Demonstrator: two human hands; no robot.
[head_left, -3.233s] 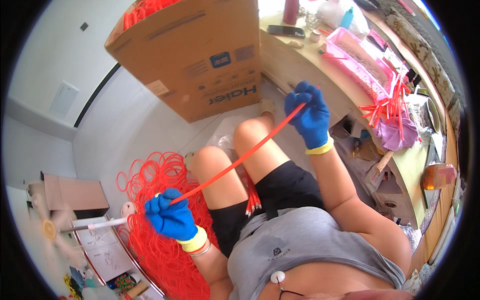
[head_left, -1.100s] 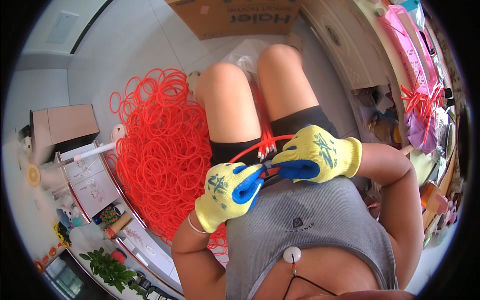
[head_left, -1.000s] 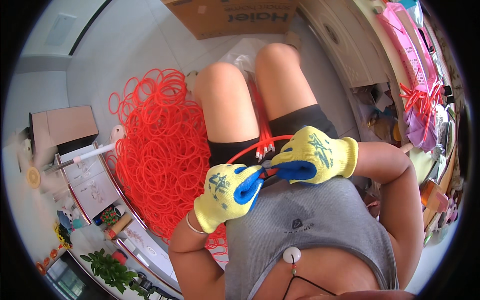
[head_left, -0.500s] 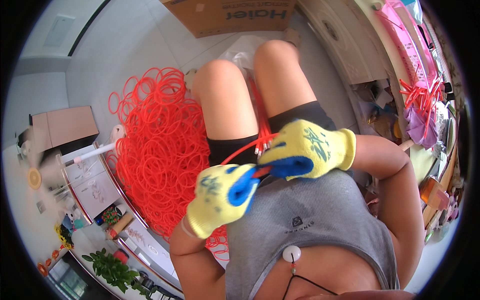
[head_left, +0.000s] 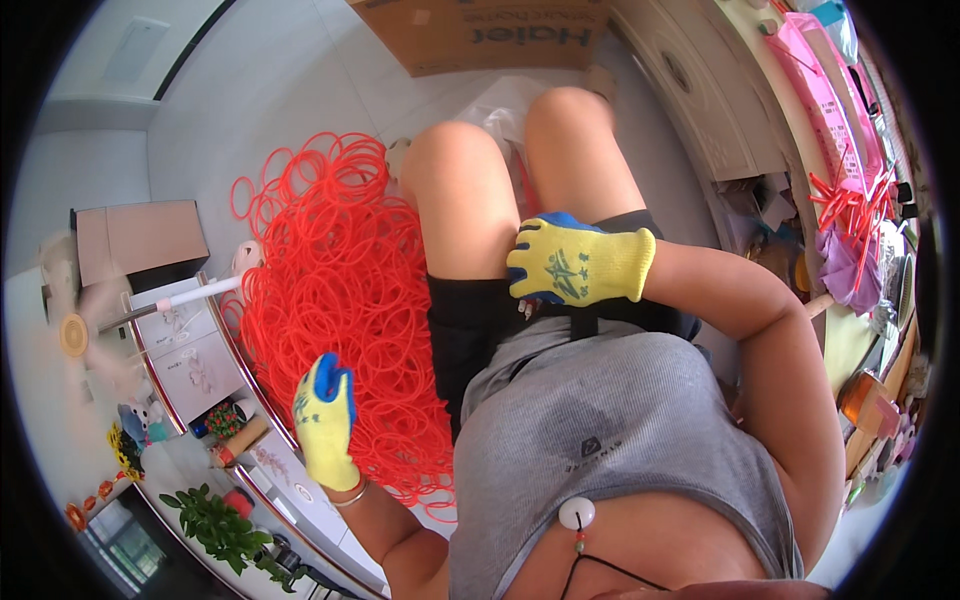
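Both my hands wear yellow knitted gloves with blue-coated palms and fingers. My left hand [head_left: 327, 420] is out over the left edge of a big heap of red plastic rings [head_left: 340, 270]. Its fingers curve loosely, with a gap between them and the thumb, and no ring shows in it. Over my lap, my right hand [head_left: 575, 262] is closed, its back turned up, around red tubes between my thighs. The white tube ends [head_left: 527, 309] peek out just below the glove; the rest of the bundle is mostly hidden by the hand.
A cardboard box [head_left: 490, 45] stands on the floor ahead, with clear plastic sheeting [head_left: 490, 110] beyond my knees. On the left are a blurred fan [head_left: 75, 335], white drawers [head_left: 190, 355] and a green plant [head_left: 215, 525]. A cluttered counter with a pink basket [head_left: 825, 100] runs along the right.
My hands have come apart. The left has swung left over the ring heap, and the red tube that was between both gloves no longer shows. The right has moved onto the tubes at my lap.
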